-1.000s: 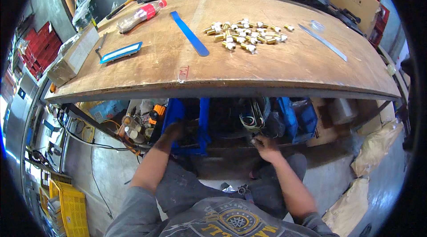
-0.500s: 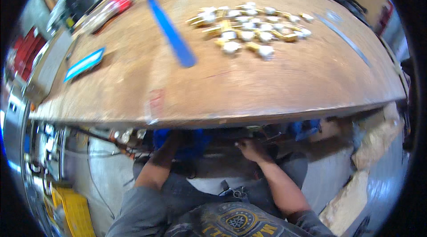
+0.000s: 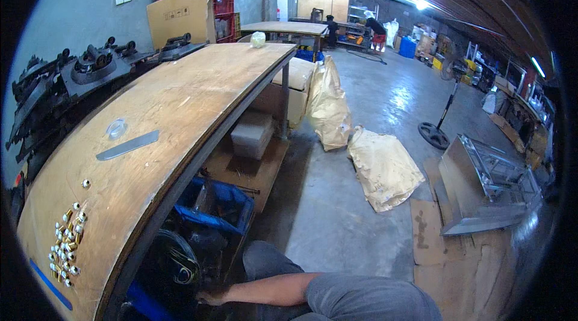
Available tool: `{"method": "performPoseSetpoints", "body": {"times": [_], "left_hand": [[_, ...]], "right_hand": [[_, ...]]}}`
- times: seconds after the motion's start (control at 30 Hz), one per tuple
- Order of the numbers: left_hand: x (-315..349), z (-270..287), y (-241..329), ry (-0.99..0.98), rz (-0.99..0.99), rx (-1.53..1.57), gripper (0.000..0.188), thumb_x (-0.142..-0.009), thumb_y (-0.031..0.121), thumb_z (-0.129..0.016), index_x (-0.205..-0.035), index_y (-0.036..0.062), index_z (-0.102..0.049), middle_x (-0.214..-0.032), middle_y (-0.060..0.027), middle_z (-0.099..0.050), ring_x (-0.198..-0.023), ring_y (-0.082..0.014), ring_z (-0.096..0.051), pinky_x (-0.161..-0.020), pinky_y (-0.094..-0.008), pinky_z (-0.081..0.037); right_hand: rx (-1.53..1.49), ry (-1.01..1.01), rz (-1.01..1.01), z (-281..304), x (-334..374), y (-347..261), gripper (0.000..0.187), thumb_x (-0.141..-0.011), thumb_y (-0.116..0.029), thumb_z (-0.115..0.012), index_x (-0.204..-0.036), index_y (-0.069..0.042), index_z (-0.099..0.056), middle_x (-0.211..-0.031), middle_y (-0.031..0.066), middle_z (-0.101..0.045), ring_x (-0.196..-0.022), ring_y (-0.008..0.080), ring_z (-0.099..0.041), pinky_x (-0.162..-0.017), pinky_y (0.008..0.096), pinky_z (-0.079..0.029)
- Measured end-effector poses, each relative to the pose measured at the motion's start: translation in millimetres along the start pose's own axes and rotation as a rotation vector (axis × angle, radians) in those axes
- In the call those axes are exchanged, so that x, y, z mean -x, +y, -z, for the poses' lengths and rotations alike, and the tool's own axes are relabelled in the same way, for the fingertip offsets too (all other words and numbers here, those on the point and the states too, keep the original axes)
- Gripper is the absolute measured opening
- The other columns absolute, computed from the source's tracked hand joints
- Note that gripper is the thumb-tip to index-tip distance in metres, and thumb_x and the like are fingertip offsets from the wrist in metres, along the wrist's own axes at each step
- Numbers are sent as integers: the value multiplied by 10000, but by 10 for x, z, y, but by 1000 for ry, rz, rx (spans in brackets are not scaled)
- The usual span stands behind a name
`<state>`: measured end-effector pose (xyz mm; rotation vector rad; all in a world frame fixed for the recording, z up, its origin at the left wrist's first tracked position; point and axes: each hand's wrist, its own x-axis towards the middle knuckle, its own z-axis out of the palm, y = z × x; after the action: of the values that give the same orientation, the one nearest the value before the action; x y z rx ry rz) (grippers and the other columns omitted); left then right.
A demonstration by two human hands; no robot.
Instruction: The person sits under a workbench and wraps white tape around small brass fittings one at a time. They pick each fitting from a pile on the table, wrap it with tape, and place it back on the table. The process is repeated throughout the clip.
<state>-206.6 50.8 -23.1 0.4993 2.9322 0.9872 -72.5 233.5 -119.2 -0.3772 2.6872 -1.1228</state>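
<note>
My right hand reaches in under the workbench at the lower edge of the view, with the forearm stretched leftward. Its fingers are dark and too shaded to read, so any hold is hidden. Close to it, under the benchtop, are a dark coil of cable or tubing and a blue crate with dark things inside. On the benchtop lie several brass fittings with white ends, beside a blue flat strip. My left hand is out of view.
A grey flat strip and a clear ring lie on the bench. A white box sits on its lower shelf. Large paper sacks, a fan and a metal frame occupy the floor. A person stands far off.
My view has swung to the right, bringing the bench's end and the workshop floor into sight. My left hand has left the picture; my right hand is still under the bench.
</note>
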Motion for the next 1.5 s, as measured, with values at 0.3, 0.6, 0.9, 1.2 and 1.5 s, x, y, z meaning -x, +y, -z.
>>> {"method": "performPoseSetpoints", "body": {"times": [0.3,0.6,0.9,1.2,1.5], "left_hand": [[300,-48,103,-81,18,127,520,-921,461,-559,-1270,76,-576,-1258,-208,-570,-1176,-387,-524,-1003,-464,-409],[230,-78,114,-112,87,155,539,-926,468,-552,-1292,72,-559,-1293,-209,-548,-1209,-385,-499,-1025,-463,-389],[150,-192,76,-149,121,177,557,-932,475,-545,-1314,69,-541,-1328,-210,-526,-1242,-383,-474,-1048,-462,-368],[148,-271,-35,-178,146,197,576,-938,481,-537,-1336,65,-524,-1362,-211,-504,-1274,-382,-450,-1070,-461,-348],[264,-356,-145,-178,153,221,595,-943,488,-530,-1358,62,-506,-1397,-212,-482,-1307,-380,-425,-1093,-460,-328]], "right_hand": [[-47,334,392,-60,294,-402,243,-925,-158,-525,-1099,-49,-654,-954,179,-662,-899,376,-624,-781,469,-495],[-175,220,339,211,-53,-565,305,-981,-301,-516,-1133,-84,-665,-985,148,-685,-899,354,-648,-824,472,-517],[19,259,334,-113,-518,-200,303,-922,-276,-573,-916,5,-686,-857,231,-662,-783,389,-631,-744,483,-513],[72,120,335,-253,-589,-103,293,-937,-260,-541,-966,-1,-674,-951,200,-663,-858,349,-627,-798,454,-501],[-51,123,290,-157,-488,-104,313,-946,-273,-519,-1087,-28,-653,-1076,208,-646,-987,358,-609,-883,458,-473]]}}
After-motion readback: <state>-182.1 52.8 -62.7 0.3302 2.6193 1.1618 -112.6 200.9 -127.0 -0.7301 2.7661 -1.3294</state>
